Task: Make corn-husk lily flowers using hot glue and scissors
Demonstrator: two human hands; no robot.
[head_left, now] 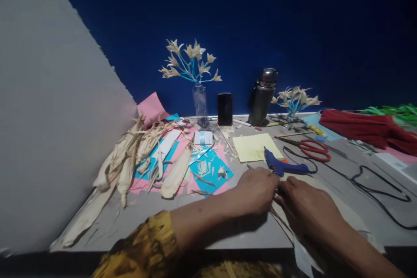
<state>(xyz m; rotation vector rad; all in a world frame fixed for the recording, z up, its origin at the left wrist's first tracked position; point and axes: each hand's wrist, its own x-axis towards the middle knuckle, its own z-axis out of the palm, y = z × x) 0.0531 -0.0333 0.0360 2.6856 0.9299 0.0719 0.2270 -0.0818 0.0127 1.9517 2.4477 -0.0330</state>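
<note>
My left hand and my right hand are closed and almost touching above the table's front part. Their fingers hide most of what they pinch; thin brown strips run out below them toward the table edge. Just beyond the knuckles lies a blue glue gun, its nozzle over a pale yellow sheet. Under my right hand is a pale sheet of material, partly covered. Red-handled scissors rest farther right, beside a black cord.
Dried corn husks and pink and blue paper spread on the left. Along the back stand a vase of husk flowers, a phone, a flask and a smaller bouquet. Red cloth lies right.
</note>
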